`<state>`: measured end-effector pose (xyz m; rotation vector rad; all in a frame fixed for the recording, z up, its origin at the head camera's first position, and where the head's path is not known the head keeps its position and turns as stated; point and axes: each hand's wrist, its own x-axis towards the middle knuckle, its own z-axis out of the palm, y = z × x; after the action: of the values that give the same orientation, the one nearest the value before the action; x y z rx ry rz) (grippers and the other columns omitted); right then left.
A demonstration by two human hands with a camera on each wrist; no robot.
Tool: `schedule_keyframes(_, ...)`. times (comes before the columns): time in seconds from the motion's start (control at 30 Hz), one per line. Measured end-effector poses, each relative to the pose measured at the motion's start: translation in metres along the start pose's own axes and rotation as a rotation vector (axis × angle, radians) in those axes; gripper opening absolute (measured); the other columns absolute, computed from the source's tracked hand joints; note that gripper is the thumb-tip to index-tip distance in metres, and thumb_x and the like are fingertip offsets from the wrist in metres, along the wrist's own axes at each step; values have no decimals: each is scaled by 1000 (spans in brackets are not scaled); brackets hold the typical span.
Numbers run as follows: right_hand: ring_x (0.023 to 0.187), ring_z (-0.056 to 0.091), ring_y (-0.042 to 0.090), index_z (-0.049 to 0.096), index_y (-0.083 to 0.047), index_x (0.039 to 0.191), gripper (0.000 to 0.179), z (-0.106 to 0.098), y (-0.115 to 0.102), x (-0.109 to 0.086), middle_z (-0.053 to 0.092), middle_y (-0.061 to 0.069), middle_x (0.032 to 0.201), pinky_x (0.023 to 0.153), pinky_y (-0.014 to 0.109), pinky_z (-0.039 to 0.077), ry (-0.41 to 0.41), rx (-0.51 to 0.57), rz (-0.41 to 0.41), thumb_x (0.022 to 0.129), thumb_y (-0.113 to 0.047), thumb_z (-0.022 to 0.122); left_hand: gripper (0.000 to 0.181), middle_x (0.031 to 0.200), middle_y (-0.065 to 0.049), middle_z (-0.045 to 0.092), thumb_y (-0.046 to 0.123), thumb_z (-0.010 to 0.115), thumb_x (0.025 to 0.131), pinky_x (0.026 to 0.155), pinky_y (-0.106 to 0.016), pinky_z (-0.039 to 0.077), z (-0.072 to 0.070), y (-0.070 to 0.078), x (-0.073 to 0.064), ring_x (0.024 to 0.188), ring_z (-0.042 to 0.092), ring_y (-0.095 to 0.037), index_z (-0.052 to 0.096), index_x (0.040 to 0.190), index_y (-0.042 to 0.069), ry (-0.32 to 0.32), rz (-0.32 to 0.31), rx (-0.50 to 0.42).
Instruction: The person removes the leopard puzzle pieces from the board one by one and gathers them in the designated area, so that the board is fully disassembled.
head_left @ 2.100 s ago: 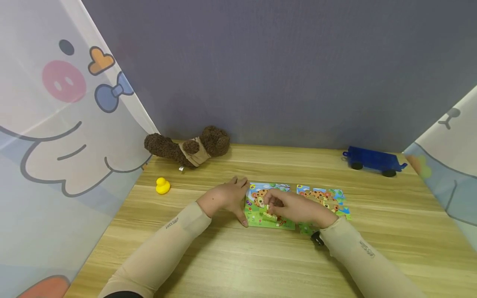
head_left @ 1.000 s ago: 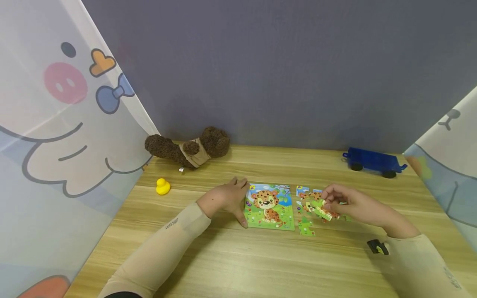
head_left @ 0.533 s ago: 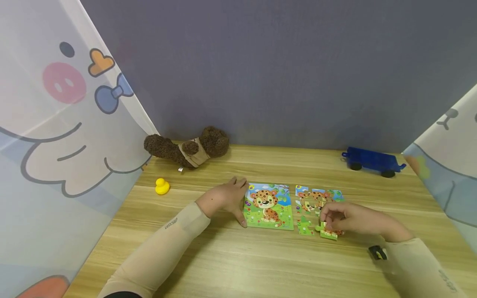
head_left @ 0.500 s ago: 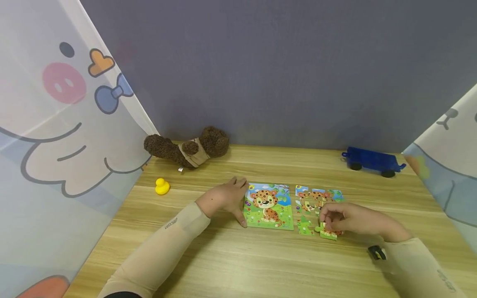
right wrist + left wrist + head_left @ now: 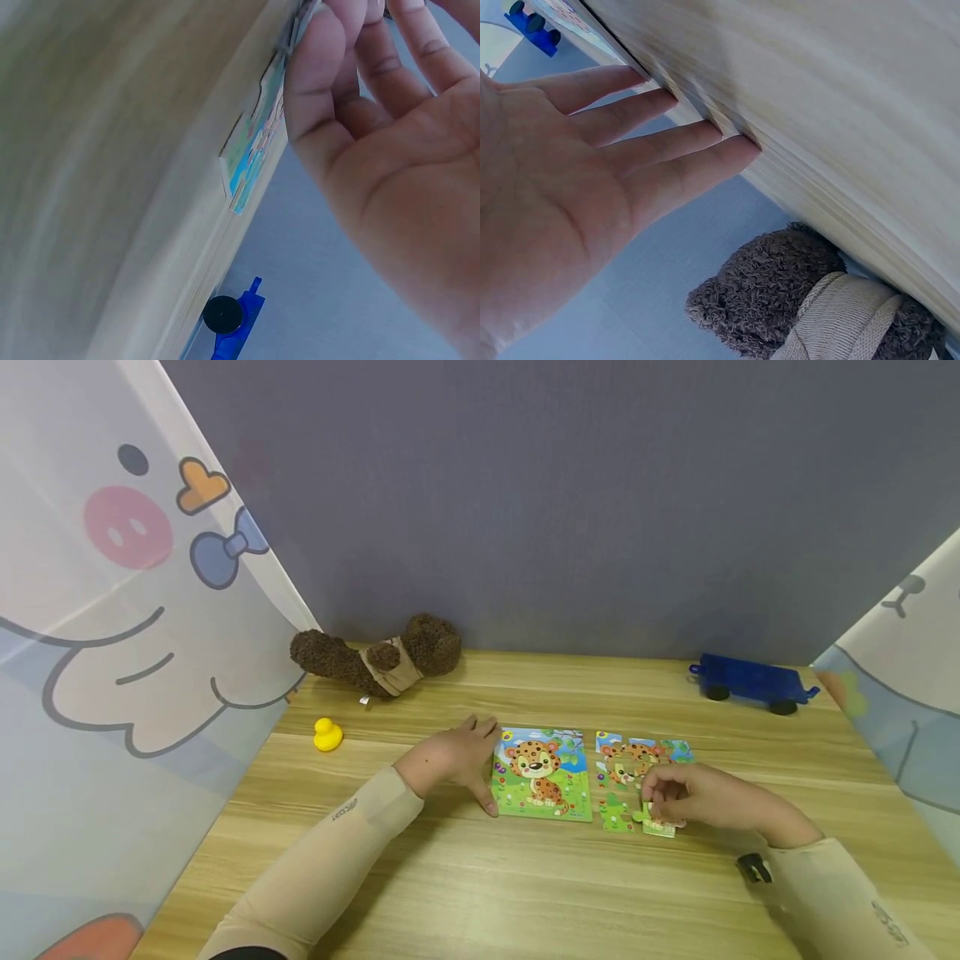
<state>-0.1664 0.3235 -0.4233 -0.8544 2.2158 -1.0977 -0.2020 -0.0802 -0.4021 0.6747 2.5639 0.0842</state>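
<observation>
My left hand (image 5: 457,762) rests with straight, spread fingers along the left edge of a square picture board (image 5: 555,806) showing a cartoon leopard cub. Right of the board lie jigsaw pieces (image 5: 619,772) of the same picture, several of them joined. With thumb and fingers, my right hand (image 5: 708,800) pinches a green jigsaw piece (image 5: 658,831) with the cub's paws on it, at the lower row. It sits just right of a green corner piece (image 5: 615,817). The right hand hides part of the pieces behind it. In the right wrist view, the puzzle's far edge (image 5: 255,154) shows past the thumb.
Behind, a brown plush bear (image 5: 393,664) lies by the grey wall (image 5: 540,510). A yellow rubber duck (image 5: 327,735) stands at the table's left side. A blue toy wagon (image 5: 753,682) is at the back right. Printed cloth panels (image 5: 187,668) close off both sides.
From over the picture board, my right hand has carried the jigsaw piece rightward to the puzzle's lower row, then shifted it slightly left toward the corner piece. The left hand has stayed put.
</observation>
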Motion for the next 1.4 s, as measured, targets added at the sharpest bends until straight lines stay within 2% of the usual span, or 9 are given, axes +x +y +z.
schedule_keyframes(0.1, 67, 57, 10, 66, -7, 109, 11, 1, 0, 0, 60, 3, 86, 57, 28, 52, 15, 12, 6, 104, -15, 71, 145, 183, -13, 6, 70, 91, 68, 134, -58, 30, 0, 0, 0, 168, 8, -47, 13, 172, 6, -2, 0, -1)
schedule_keyframes(0.23, 71, 55, 9, 68, -9, 111, 7, 2, 1, 0, 60, 3, 92, 57, 27, 50, 42, -20, -30, 104, -12, 69, 146, 183, -13, 5, 70, 91, 68, 134, -59, 28, 0, 0, 0, 168, 8, -47, 13, 172, 5, -4, 0, 4)
schedule_keyframes(0.43, 77, 52, 1, 68, -8, 116, 12, 1, 1, 0, 64, 2, 97, 58, 25, 48, 68, -81, -75, 109, -7, 59, 146, 183, -13, 5, 72, 90, 69, 134, -60, 27, -1, 0, 1, 168, 8, -47, 12, 172, 5, -12, 8, 19)
schedule_keyframes(0.67, 78, 55, -1, 69, -11, 118, 15, -1, -10, 4, 68, 2, 98, 63, 23, 51, 108, -153, -16, 112, -17, 56, 145, 182, -13, 3, 71, 90, 70, 135, -59, 27, -3, -1, 0, 168, 6, -48, 11, 172, 6, -26, 11, 8)
schedule_keyframes(0.87, 75, 59, 10, 68, -10, 120, 18, -4, -23, 12, 68, 9, 97, 64, 25, 52, 97, -141, -15, 113, -21, 55, 138, 182, -14, 8, 72, 87, 74, 137, -57, 20, -9, -5, 2, 167, 10, -47, 15, 172, 6, -44, 31, -17)
schedule_keyframes(0.97, 72, 58, 11, 68, -10, 120, 19, -3, -29, 20, 67, 11, 97, 62, 26, 52, 80, -131, -32, 113, -23, 56, 127, 180, -15, 21, 71, 83, 80, 137, -53, 24, -14, -8, 5, 166, 23, -43, 25, 170, 5, -17, 46, -33)
schedule_keyframes(1.1, 69, 52, 6, 68, -11, 121, 20, 0, -38, 30, 65, 12, 99, 60, 26, 51, 62, -121, -36, 113, -25, 56, 109, 174, -14, 37, 71, 74, 89, 135, -50, 32, -20, -7, 10, 162, 36, -36, 34, 167, 6, 59, 58, -10)
schedule_keyframes(1.23, 74, 54, 5, 67, -11, 124, 22, 2, -49, 40, 66, 11, 101, 63, 26, 51, 65, -135, -20, 113, -27, 57, 100, 176, -10, 34, 71, 64, 97, 135, -52, 30, -24, -1, 14, 165, 32, -35, 30, 170, 11, 133, 61, 18)
schedule_keyframes(1.4, 89, 62, 9, 67, -14, 129, 23, 4, -59, 51, 70, 9, 110, 71, 26, 55, 87, -174, -26, 111, -27, 60, 101, 181, -10, 22, 69, 60, 100, 137, -52, 25, -20, 11, 15, 168, 23, -35, 19, 173, 12, 170, 135, 22)
